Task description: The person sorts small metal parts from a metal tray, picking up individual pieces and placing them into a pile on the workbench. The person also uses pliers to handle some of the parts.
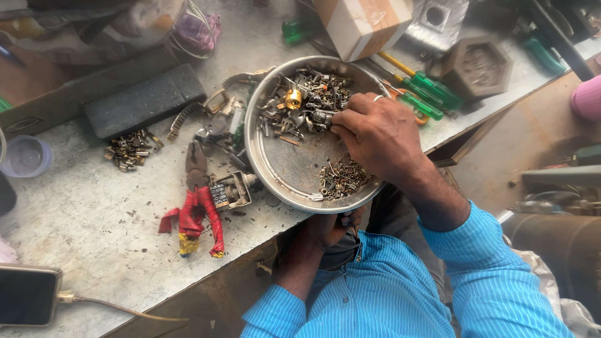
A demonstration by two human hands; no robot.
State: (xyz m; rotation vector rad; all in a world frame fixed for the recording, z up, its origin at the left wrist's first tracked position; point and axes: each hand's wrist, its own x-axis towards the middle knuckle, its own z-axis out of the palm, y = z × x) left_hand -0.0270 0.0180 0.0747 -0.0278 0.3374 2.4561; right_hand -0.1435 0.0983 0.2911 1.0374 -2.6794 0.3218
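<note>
A round metal bowl (285, 166) rests at the bench's front edge, filled with several small metal lock parts (305, 103) at its far side and a smaller heap of tiny pins (342, 178) near its front. My right hand (375, 134), a ring on one finger, reaches into the bowl and pinches a small metal piece (322, 117) among the parts. My left hand (328, 228) is below the bowl's front rim, mostly hidden under it, seemingly supporting the bowl; its grip is not visible.
Pliers with red-taped handles (197, 206) and a small lock body (230, 191) lie left of the bowl. Also here: a pile of small brass bits (129, 150), a dark block (144, 100), green-handled screwdrivers (426, 91), a cardboard box (360, 25), a phone on a cable (28, 294).
</note>
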